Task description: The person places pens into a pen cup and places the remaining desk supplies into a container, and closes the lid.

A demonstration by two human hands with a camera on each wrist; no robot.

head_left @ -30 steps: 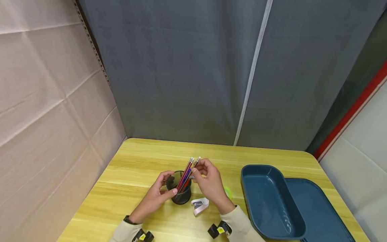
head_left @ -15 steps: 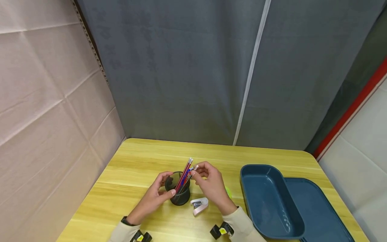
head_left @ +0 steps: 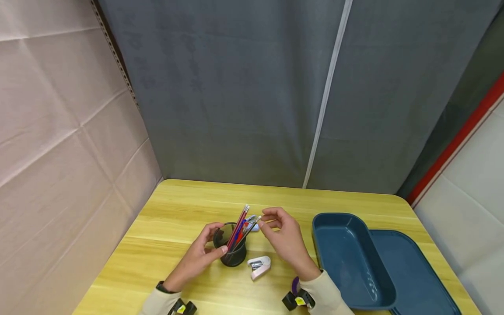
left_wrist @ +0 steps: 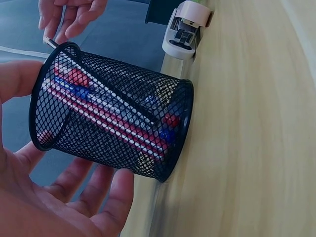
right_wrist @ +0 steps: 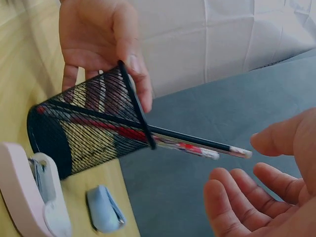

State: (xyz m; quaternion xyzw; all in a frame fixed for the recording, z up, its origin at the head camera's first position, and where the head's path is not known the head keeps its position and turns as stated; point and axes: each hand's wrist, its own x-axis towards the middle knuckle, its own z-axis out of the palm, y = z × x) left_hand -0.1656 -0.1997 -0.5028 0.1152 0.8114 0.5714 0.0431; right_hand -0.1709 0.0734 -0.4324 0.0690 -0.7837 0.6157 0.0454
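Note:
My left hand (head_left: 198, 257) grips a black mesh pen cup (head_left: 233, 259) by its side, thumb near the rim; the cup stands upright on the table. Two red pencils (head_left: 238, 224), a blue pen (head_left: 238, 232) and a black pencil (right_wrist: 192, 139) with a white eraser end lean out of it. Just off that eraser end is my right hand (head_left: 286, 238), its fingers loosely bent around nothing. In the right wrist view a gap shows between the fingertips and the black pencil. A pale pink stapler (head_left: 260, 267) lies beside the cup, towards me.
Behind the cup sits a small light blue stapler-like object (right_wrist: 104, 210). To the right are a deep blue tray (head_left: 350, 262) and a flatter blue tray (head_left: 417, 271) partly under it. A purple round thing (head_left: 295, 285) shows beside my right wrist. A grey curtain (head_left: 236, 109) hangs behind the table.
The black pencil has sunk lower into the cup and my right hand has let go of it, drawing away to the right. My left hand stays on the cup.

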